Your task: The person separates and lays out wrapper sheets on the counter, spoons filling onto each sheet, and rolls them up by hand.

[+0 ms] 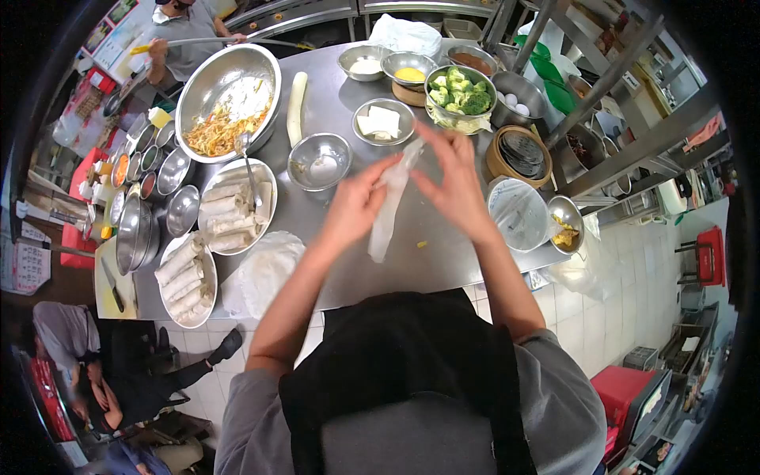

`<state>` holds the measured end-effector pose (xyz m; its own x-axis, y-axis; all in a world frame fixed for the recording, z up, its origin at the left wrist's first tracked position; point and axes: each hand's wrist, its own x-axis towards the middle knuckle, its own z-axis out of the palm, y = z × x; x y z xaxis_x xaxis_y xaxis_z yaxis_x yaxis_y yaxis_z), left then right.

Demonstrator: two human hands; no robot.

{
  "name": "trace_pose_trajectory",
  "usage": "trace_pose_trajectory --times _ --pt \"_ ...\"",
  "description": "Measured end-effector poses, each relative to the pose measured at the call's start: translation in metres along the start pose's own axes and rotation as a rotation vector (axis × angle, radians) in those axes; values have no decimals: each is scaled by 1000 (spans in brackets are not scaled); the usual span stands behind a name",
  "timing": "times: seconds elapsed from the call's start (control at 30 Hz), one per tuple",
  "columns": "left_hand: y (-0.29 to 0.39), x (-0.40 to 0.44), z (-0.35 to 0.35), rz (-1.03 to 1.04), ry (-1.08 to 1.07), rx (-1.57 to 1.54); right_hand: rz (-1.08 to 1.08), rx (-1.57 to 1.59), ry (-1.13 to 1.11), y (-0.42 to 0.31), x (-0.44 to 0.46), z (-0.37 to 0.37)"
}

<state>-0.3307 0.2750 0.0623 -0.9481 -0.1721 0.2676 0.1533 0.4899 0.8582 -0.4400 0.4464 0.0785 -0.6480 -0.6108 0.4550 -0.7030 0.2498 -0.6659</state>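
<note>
A thin, whitish spring roll wrapper (388, 218), folded into a long narrow strip, hangs at a slant above the steel table. My left hand (356, 202) pinches its left edge between thumb and fingers. On the other side, my right hand (457, 186) has its thumb and fingers apart beside the strip's upper end; motion blur hides whether the fingertips touch it. To the left lies a stack of round wrappers (271, 269). Finished rolls (229, 210) fill one oval plate, and more rolls (186, 277) fill a second.
A large steel bowl (190, 95) holds shredded filling with a spoon (252, 170). Behind my hands stand a small steel bowl (320, 184), a bowl of white blocks (358, 112) and broccoli (461, 91). A clear plastic tub (518, 214) is rightward. Another person (186, 39) stands across the table.
</note>
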Motion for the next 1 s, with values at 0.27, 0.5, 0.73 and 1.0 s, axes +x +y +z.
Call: trace_pose_trajectory --times 0.27,0.5,0.73,1.0 --pt "39 2 -47 285 85 250 -278 -33 6 12 19 -49" --pt "-75 -113 11 359 14 537 -224 -324 -352 46 -103 -5" --pt "-129 -169 48 86 -19 308 -88 -104 -481 103 -161 37" --pt "-131 -140 67 -344 355 324 342 28 -76 104 -141 86"
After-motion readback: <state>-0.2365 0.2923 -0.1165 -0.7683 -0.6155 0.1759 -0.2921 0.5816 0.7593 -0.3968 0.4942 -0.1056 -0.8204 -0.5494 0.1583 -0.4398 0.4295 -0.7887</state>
